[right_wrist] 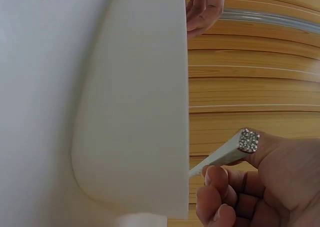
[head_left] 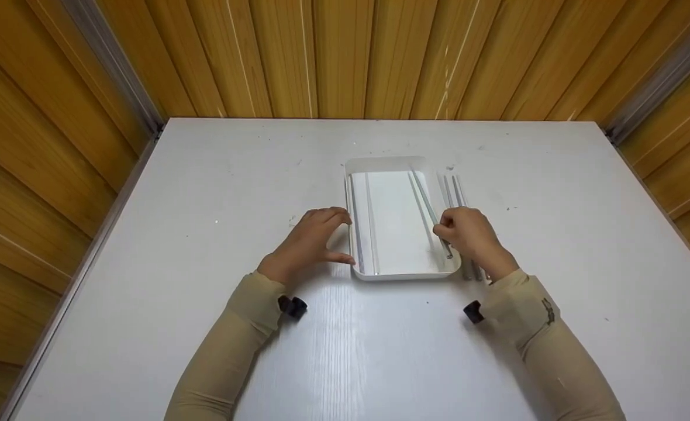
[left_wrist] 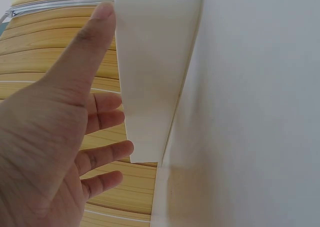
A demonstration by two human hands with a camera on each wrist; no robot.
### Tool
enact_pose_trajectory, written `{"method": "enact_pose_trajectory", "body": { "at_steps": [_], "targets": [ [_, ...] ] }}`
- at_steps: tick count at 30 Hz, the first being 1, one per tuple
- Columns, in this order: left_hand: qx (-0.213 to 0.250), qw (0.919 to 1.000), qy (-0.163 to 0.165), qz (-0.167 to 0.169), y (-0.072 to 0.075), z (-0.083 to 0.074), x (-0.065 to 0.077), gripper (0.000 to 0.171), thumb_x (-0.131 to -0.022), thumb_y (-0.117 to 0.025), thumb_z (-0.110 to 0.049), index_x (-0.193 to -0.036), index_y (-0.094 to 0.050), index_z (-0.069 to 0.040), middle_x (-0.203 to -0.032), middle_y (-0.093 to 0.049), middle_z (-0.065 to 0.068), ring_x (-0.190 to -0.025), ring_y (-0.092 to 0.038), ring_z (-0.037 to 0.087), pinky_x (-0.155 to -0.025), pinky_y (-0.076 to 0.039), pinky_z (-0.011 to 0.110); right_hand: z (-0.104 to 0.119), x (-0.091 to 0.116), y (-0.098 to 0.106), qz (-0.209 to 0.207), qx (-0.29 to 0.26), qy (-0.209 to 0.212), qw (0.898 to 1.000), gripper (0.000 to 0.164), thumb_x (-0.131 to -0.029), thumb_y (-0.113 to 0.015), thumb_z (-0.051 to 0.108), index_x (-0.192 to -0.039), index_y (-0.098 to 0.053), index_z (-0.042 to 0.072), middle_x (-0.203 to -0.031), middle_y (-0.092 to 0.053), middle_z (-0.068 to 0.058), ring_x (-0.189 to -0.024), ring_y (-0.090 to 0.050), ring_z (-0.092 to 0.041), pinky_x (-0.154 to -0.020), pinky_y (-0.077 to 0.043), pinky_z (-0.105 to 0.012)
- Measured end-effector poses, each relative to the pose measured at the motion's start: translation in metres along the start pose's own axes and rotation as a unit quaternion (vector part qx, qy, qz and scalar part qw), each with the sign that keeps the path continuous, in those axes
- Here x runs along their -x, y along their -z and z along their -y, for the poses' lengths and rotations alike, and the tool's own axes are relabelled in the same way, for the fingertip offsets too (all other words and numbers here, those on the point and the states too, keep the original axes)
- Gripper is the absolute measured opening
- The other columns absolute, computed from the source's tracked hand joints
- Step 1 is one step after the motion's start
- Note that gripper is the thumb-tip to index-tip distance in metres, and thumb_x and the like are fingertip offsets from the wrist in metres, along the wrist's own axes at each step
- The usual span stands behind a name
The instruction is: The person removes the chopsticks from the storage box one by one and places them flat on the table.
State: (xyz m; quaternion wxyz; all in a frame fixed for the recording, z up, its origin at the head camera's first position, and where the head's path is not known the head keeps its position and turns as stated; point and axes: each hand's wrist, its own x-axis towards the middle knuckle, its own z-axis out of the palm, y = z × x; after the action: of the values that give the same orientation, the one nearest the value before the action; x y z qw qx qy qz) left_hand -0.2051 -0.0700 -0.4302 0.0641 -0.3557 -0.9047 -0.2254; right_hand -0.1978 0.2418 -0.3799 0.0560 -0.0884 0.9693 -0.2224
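A shallow white rectangular tray [head_left: 403, 276] lies lengthwise on the table. My left hand [head_left: 316, 237] is at its left wall, the fingers and thumb spread and touching the rim; the left wrist view shows the thumb [left_wrist: 82, 54] stretched along that edge. Near the tray's right rim, my right hand [head_left: 471, 234] pinches a silvery chopstick [head_left: 425, 196] close to its near end. That chopstick slants over the inside of the tray. Its square, speckled end [right_wrist: 248, 140] faces the right wrist camera. Several more chopsticks [head_left: 459, 190] lie right of the tray, partly hidden under my right hand.
Inside the tray, long thin strips [head_left: 358, 234] run along the left side. The white table [head_left: 204, 175] extends around the tray, with small specks on it. Wood-patterned panels [head_left: 345, 58] stand behind the table's far edge and at both sides.
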Motion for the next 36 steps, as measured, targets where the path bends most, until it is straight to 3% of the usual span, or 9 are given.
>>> {"method": "enact_pose_trajectory", "body": {
  "at_steps": [23, 36],
  "targets": [
    [0.006, 0.9999, 0.005, 0.008, 0.001, 0.001, 0.001, 0.073, -0.069, -0.077, -0.053, -0.121, -0.055, -0.006, -0.134, -0.056, 0.009, -0.129, -0.050, 0.025, -0.112, -0.037, 0.042, -0.027, 0.010, 0.014, -0.012, -0.029, -0.011, 0.999, 0.017, -0.085, -0.052, 0.010, -0.069, -0.057, 0.006, -0.061, -0.050, 0.001, -0.058, -0.043, -0.013, -0.053, -0.035, -0.024],
    [0.005, 0.9999, 0.007, 0.009, -0.001, 0.001, 0.000, 0.074, -0.069, -0.076, -0.054, -0.121, -0.055, -0.007, -0.135, -0.055, 0.008, -0.130, -0.050, 0.025, -0.112, -0.037, 0.041, -0.038, 0.019, 0.021, -0.034, -0.039, -0.016, 0.999, 0.015, -0.085, -0.052, 0.008, -0.075, -0.062, 0.003, -0.063, -0.054, -0.001, -0.059, -0.045, -0.014, -0.054, -0.037, -0.025]
  ]
}}
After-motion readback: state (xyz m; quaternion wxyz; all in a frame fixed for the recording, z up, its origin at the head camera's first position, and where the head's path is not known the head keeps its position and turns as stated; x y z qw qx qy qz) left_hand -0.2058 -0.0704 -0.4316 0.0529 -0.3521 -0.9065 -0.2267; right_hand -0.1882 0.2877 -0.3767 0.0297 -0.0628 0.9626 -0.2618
